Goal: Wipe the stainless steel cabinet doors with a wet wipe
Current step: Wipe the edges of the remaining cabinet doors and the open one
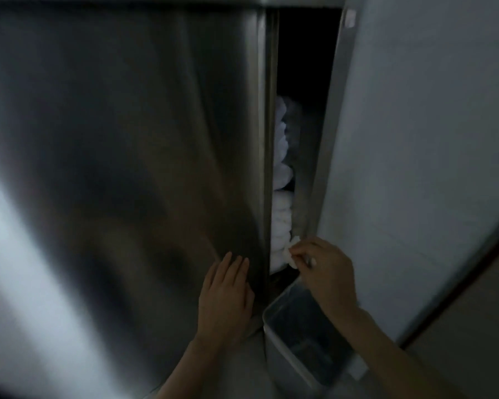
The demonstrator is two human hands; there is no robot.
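While flat on the steel door (127, 139), left hand (225, 295) relaxed; right hand (326, 272) pinching, seemingly, a wet wipe (293, 253).

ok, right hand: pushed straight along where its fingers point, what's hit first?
Likely the white stack in the open gap: the right hand, pinching the wipe, points up-left at it. Depth unclear; they may be touching.

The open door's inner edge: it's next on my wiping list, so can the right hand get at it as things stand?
Probably yes: the right hand, pinching the wet wipe, is beside the open door's inner edge with nothing between them; the plastic bin sits lower, beneath the wrist.
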